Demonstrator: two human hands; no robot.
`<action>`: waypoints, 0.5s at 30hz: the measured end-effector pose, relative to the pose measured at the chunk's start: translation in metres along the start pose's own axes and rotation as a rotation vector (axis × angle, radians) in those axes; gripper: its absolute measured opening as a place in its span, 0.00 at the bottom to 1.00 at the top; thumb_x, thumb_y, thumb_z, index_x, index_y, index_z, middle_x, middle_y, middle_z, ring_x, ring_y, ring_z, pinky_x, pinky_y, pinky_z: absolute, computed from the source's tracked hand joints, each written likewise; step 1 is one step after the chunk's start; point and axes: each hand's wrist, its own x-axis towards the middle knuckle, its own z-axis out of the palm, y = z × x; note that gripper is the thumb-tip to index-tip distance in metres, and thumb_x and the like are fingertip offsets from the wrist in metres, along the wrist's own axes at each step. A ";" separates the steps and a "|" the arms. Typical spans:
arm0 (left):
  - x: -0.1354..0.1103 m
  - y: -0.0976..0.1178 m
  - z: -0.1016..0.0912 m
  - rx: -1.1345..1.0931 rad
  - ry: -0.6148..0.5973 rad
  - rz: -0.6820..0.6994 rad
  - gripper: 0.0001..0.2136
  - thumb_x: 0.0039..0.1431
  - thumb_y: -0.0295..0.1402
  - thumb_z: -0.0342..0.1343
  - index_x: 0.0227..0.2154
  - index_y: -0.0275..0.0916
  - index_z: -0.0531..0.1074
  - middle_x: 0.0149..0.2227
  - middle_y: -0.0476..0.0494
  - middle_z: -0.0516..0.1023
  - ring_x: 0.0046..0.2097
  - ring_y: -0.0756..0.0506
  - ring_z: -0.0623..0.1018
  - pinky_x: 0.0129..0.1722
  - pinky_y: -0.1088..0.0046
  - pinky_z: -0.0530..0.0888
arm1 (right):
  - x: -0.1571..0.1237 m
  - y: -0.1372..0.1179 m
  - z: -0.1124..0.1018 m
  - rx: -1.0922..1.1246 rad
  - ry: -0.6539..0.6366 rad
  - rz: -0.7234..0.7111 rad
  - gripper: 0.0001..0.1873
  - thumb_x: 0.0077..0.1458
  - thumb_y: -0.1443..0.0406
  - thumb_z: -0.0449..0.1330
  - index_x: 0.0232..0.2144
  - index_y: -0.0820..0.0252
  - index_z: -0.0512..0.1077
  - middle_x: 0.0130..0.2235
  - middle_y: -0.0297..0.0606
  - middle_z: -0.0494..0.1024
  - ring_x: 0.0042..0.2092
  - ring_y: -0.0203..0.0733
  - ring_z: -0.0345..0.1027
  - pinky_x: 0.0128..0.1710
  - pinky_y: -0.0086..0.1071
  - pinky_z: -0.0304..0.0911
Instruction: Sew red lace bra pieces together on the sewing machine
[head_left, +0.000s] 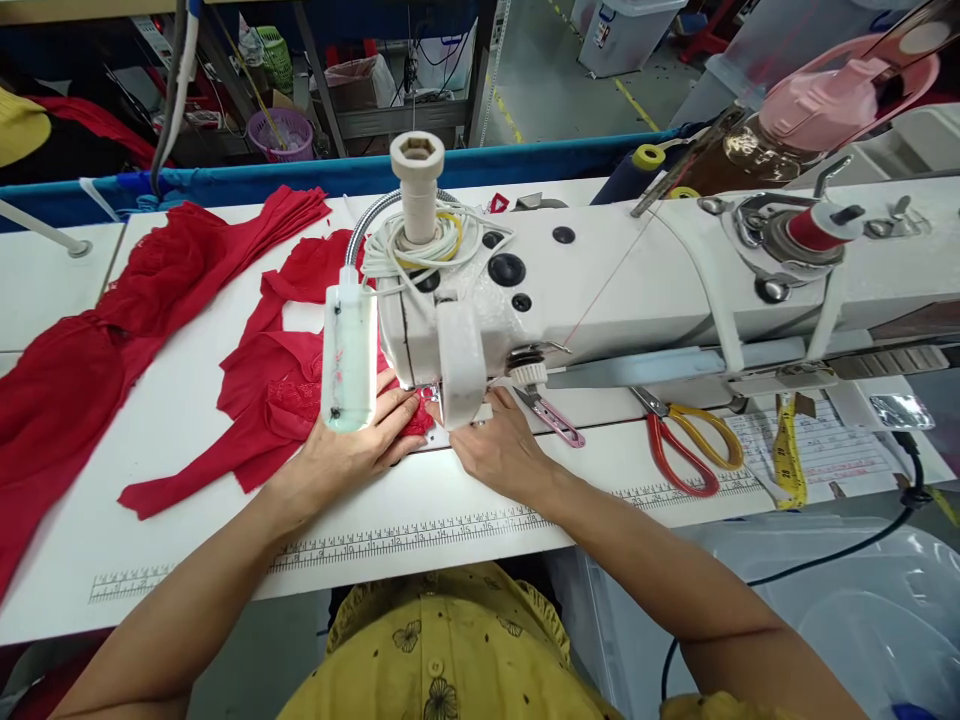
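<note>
My left hand [360, 440] lies flat with its fingers stretched over a red lace garment piece [281, 385], beside the presser foot [429, 393] of a white sewing machine [622, 270]. A narrow bit of red lace shows between the fingertips and the foot. To the right of the needle area, my right hand [499, 450] rests on the machine bed with its fingers curled. The machine head hides part of those fingers, and what they hold, if anything, does not show. A small pink-handled cutter [559, 420] lies just beyond the right hand.
More red garments [97, 350] cover the left of the table. A printed ruler [405, 535] runs along its front edge. Scissors [686, 440], a yellow tape measure [787, 455] and a written sheet [840, 445] lie at right. A lamp [349, 350] hangs by the machine head.
</note>
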 end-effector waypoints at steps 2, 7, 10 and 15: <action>0.000 -0.001 0.001 -0.007 -0.002 0.003 0.19 0.69 0.42 0.53 0.53 0.34 0.75 0.49 0.36 0.82 0.49 0.35 0.80 0.54 0.54 0.69 | 0.000 -0.001 0.001 -0.007 -0.014 0.003 0.20 0.61 0.72 0.54 0.51 0.56 0.77 0.32 0.41 0.70 0.41 0.48 0.58 0.42 0.39 0.48; 0.001 -0.004 0.001 -0.045 0.001 -0.020 0.19 0.68 0.42 0.54 0.54 0.34 0.75 0.50 0.35 0.81 0.52 0.35 0.79 0.54 0.56 0.70 | 0.001 -0.002 0.002 -0.002 0.009 0.024 0.16 0.60 0.73 0.54 0.43 0.56 0.80 0.32 0.41 0.70 0.42 0.47 0.58 0.43 0.39 0.48; 0.002 -0.004 0.001 -0.022 0.022 -0.007 0.19 0.69 0.43 0.54 0.52 0.33 0.76 0.50 0.36 0.81 0.52 0.35 0.79 0.54 0.57 0.70 | 0.002 -0.003 0.002 0.004 -0.002 0.038 0.15 0.61 0.72 0.55 0.41 0.56 0.80 0.33 0.42 0.71 0.42 0.48 0.58 0.43 0.39 0.49; 0.004 -0.004 0.000 0.002 0.009 0.008 0.19 0.69 0.43 0.53 0.50 0.33 0.77 0.47 0.37 0.82 0.49 0.36 0.80 0.54 0.56 0.70 | 0.002 -0.004 0.002 0.023 0.044 0.043 0.13 0.57 0.75 0.56 0.35 0.57 0.78 0.32 0.41 0.72 0.40 0.47 0.58 0.41 0.38 0.49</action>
